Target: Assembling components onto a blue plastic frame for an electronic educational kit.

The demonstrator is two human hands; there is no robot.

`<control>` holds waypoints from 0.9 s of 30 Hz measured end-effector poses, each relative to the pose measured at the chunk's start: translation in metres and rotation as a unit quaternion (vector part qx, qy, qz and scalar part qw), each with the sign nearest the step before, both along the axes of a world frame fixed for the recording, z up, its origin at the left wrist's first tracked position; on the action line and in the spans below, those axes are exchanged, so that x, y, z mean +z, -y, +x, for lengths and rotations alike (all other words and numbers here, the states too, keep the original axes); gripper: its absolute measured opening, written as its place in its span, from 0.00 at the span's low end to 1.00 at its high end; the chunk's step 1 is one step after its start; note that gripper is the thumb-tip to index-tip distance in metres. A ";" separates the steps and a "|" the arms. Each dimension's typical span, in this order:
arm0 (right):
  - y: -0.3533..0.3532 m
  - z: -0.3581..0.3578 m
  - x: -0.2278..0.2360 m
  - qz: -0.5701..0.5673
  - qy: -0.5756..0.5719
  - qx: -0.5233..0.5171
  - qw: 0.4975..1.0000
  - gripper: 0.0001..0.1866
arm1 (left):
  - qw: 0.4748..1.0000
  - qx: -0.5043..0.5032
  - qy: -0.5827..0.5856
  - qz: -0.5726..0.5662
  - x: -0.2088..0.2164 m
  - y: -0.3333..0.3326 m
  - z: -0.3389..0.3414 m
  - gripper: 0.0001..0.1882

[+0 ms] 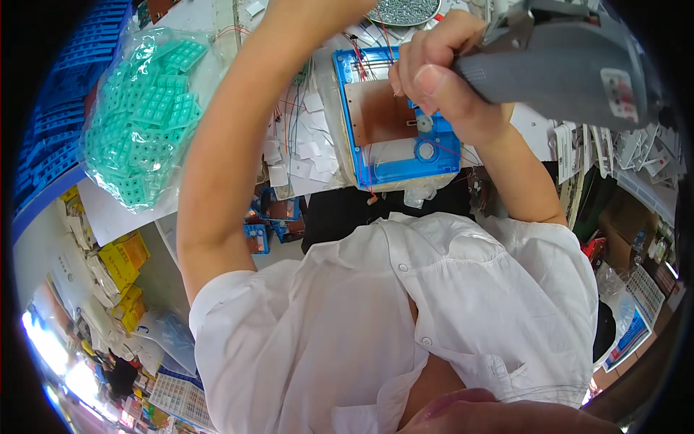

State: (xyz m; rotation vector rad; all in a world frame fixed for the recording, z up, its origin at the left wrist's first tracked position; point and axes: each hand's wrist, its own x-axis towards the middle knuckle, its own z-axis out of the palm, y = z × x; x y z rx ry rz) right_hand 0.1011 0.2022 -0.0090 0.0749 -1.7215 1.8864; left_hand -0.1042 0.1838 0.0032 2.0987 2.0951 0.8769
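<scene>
My left hand (329,10) reaches to the top edge, blurred and partly cut off, so its fingers are not seen. It is left of a round metal dish (406,11) that seems full of small shiny parts. My right hand (452,76) is closed with its fingers curled by the end of a grey, bulky hand-held tool (549,72), which it appears to grip; the tool covers part of the palm and wrist. Below it lies a blue plastic housing (408,172) with a brown circuit board (383,114), round openings and thin red wires.
A clear bag of green keypads (148,116) lies to the left, beside stacked blue plastic parts (69,94). White paper-like squares (307,148) are scattered left of the housing. Pale plastic parts (578,152) are heaped at right. More blue housings (256,237) sit below the table edge.
</scene>
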 end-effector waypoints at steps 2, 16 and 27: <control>-0.002 -0.004 0.005 0.008 -0.019 0.016 1.000 0.06 | 0.998 -0.038 0.037 -0.032 0.004 0.044 0.008 0.12; 0.016 0.001 0.051 -0.020 -0.043 0.079 0.996 0.17 | 0.981 -0.039 0.188 0.004 -0.030 0.149 0.064 0.03; 0.021 0.004 0.051 -0.030 -0.039 0.070 0.996 0.15 | 0.993 -0.061 0.083 0.050 -0.021 0.140 0.058 0.05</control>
